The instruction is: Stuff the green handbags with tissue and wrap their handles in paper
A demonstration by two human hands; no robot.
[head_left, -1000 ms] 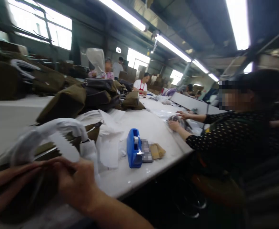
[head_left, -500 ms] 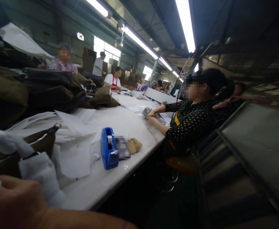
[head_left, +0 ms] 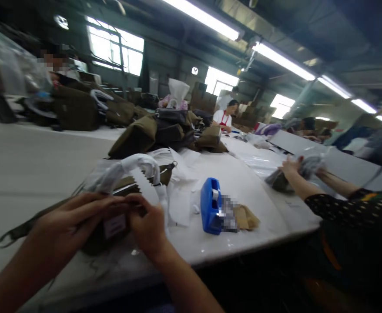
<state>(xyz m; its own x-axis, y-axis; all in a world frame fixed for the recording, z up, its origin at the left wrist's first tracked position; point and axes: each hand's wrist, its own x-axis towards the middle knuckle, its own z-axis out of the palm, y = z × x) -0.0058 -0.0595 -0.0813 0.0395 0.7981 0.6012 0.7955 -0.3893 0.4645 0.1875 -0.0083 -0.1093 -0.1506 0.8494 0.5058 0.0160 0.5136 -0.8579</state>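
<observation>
White table (head_left: 41,161): olive bag (head_left: 97,246) beneath left grip (head_left: 63,219), right grip (head_left: 150,224).

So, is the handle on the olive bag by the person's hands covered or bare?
Covered: whitish wrapping runs along the visible arch of the handle. The surface underneath cannot be told.

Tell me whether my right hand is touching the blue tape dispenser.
Apart. The head view shows white paper and tabletop between your right hand and the blue tape dispenser.
</observation>
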